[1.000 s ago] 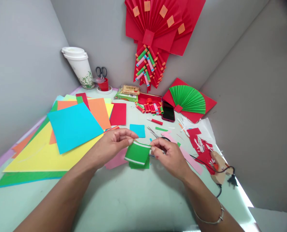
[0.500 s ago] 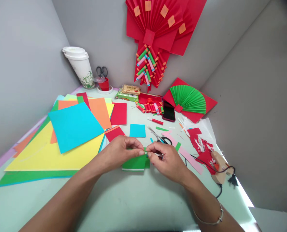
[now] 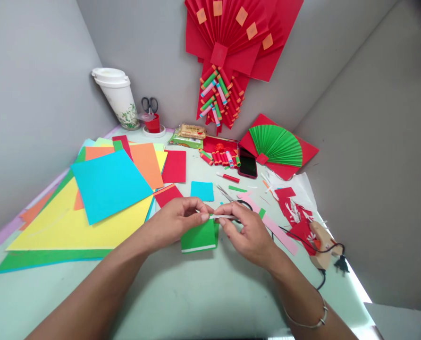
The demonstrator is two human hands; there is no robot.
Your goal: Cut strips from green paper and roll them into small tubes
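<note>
My left hand [image 3: 180, 222] is closed, thumb and fingers pinching the upper edge of a small green paper piece [image 3: 198, 236]. A white strip runs along the paper's lower edge. My right hand [image 3: 246, 231] is closed in a pinch on a thin white strip [image 3: 224, 216], which stretches from the paper's top edge across the right fingers. Part of another green piece shows behind the first. Just beyond my right hand lie scissors [image 3: 223, 192], their handles partly hidden by it. A small blue paper square [image 3: 202, 191] lies ahead of both hands.
Stacked coloured sheets [image 3: 111, 186] cover the left side. Behind are paper rolls [image 3: 221, 158], a phone [image 3: 248, 164] and a red glue-like tube [image 3: 229, 178]. Paper scraps [image 3: 281, 233] and a power strip [image 3: 321, 245] lie right. A red paper fan decoration [image 3: 228, 56] hangs on the wall.
My right fingers have shifted slightly, and a longer length of the white strip now shows between my hands. The green paper has tilted and moved a little to the right.
</note>
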